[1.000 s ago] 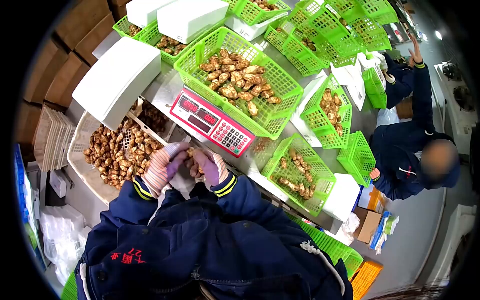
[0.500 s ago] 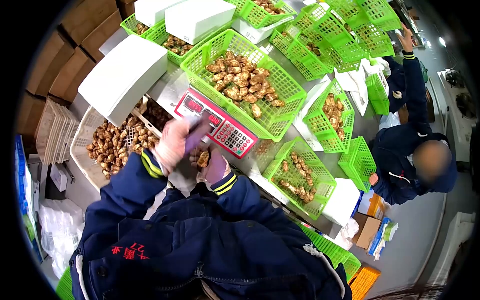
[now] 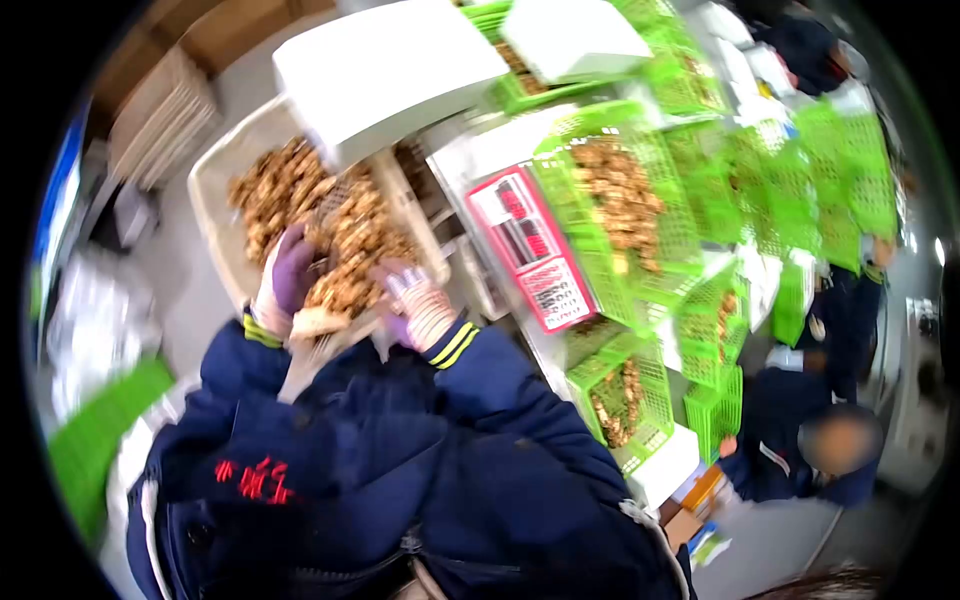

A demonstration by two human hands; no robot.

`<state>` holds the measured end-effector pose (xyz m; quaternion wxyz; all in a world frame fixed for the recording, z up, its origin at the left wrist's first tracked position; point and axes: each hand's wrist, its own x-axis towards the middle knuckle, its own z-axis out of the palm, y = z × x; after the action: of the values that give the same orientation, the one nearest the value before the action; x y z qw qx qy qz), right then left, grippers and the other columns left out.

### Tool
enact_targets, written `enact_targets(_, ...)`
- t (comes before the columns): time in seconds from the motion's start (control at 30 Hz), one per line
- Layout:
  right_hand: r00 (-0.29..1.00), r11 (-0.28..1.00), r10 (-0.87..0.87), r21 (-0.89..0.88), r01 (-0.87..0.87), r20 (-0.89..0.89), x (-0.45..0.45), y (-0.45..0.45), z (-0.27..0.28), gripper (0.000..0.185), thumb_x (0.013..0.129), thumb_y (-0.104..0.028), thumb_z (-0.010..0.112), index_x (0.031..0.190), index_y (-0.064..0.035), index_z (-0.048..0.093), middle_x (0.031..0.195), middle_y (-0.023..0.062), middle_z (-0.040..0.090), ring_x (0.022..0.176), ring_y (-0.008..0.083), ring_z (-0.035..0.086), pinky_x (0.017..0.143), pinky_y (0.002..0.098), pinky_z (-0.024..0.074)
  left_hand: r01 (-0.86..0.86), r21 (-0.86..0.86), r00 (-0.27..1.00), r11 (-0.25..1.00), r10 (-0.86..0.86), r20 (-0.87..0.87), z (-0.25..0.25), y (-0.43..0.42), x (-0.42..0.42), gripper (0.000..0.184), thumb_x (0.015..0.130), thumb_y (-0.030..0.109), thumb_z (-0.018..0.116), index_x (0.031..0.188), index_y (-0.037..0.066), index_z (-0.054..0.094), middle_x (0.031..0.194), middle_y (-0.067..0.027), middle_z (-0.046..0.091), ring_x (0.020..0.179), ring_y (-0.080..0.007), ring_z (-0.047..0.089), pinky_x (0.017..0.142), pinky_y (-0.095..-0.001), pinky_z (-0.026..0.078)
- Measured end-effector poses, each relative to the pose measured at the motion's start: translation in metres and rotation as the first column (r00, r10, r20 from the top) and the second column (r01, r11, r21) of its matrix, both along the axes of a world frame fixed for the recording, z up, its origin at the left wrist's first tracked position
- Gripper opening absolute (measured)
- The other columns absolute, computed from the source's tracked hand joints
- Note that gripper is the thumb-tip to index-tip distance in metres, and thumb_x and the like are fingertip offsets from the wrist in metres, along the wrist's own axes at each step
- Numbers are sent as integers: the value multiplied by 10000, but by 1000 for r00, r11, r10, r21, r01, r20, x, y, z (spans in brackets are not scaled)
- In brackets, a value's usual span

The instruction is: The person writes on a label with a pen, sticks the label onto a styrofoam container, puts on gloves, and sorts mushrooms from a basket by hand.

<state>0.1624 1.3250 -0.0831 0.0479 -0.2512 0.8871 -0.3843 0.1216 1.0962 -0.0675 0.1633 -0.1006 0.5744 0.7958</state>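
Note:
Both of my hands wear pale gloves with purple fingers and reach into a white plastic basket [image 3: 217, 225] of brown, lumpy, mushroom-like pieces [image 3: 345, 225]. At the basket's near left side, my left hand [image 3: 285, 275] touches the heap, its thumb and fingers apart though blurred. Closer to the right wall, my right hand [image 3: 412, 300] lies with spread fingers against the near pieces. I can make out no piece gripped in either hand. The fingertips are partly lost among the pieces.
Right of the basket is a red-and-white scale [image 3: 530, 250]. A green basket [image 3: 675, 225] of similar pieces stands beyond it, and a smaller one [image 3: 655, 420] nearer. White foam boxes [image 3: 390, 70] overhang the back. A co-worker [image 3: 790, 430] is at the right.
My view has swung left toward the white basket. Both hands have moved from in front of the scale into that basket. The brown piece earlier in my right hand no longer shows there.

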Motion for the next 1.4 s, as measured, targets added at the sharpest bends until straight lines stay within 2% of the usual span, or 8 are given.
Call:
enact_targets(0.2, 983, 994, -85, 75, 74, 163, -12, -10, -31, 304, 803, -80, 576, 1105, -42, 568, 949, 190, 625, 843, 344, 609, 737, 361, 490, -187, 121, 948, 975, 147, 284, -24, -41, 25, 206, 875, 297, 576, 924, 111, 503, 756, -22, 548, 611, -118, 519, 545, -253, 425)
enact_targets(0.37, 908, 726, -232, 684, -77, 349, -74, -41, -45, 287, 871, -173, 447, 1115, -35, 504, 1049, 227, 594, 944, 356, 594, 790, 415, 485, -54, 29, 900, 998, 36, 435, -40, -39, 39, 307, 886, 305, 519, 667, 93, 480, 491, -9, 457, 400, -87, 403, 390, -233, 296)
enact_targets(0.57, 907, 540, -312, 838, -74, 281, -110, -78, -102, 259, 832, -144, 554, 1047, 0, 544, 978, 213, 632, 929, 341, 615, 812, 413, 499, -86, 298, 882, 951, -67, 467, -64, -51, 63, 322, 904, 193, 455, 1195, 57, 480, 1064, -43, 556, 985, -137, 536, 828, -274, 452)
enact_targets(0.67, 654, 732, -584, 659, 170, 481, -111, -90, -46, 284, 860, -190, 538, 1054, 17, 554, 914, 197, 641, 804, 278, 633, 704, 369, 506, -197, 387, 906, 901, 16, 422, -91, -57, 65, 388, 868, 99, 467, 1250, 38, 442, 1136, -90, 521, 981, -180, 542, 803, -283, 481)
enact_targets(0.8, 550, 968, -248, 230, 103, 798, -87, -83, -87, 368, 839, -312, 567, 1079, -33, 568, 929, 221, 630, 813, 317, 617, 735, 374, 487, -262, 544, 888, 797, -22, 459, -76, -68, 59, 531, 832, 121, 475, 1346, 120, 342, 1320, -96, 431, 1177, -233, 473, 902, -358, 459)
enact_targets(1.07, 981, 700, -193, 704, 115, 31, -112, -156, -167, 275, 879, -223, 449, 1072, -72, 572, 1058, 180, 618, 964, 321, 598, 799, 399, 497, -108, 595, 902, 797, -173, 396, -93, -71, 55, 219, 906, 203, 475, 1025, 33, 541, 858, -55, 573, 774, -116, 572, 661, -229, 497)
enact_targets(1.2, 816, 637, -212, 709, -302, 538, -136, -166, -110, 295, 897, -283, 438, 1028, -77, 604, 1134, 102, 604, 963, 310, 602, 819, 403, 487, -245, 438, 835, 865, -41, 548, -78, -64, 47, 295, 915, 223, 451, 1082, -6, 530, 894, -78, 588, 794, -144, 574, 701, -246, 485)
enact_targets(1.4, 992, 746, -89, 655, 125, -88, -168, -179, -165, 351, 822, -160, 525, 1149, -33, 511, 1202, 195, 520, 1097, 339, 512, 891, 392, 444, -287, 470, 876, 835, 31, 481, -92, -58, 50, 348, 873, 60, 447, 1207, -37, 438, 1032, -118, 578, 937, -207, 551, 843, -326, 461)
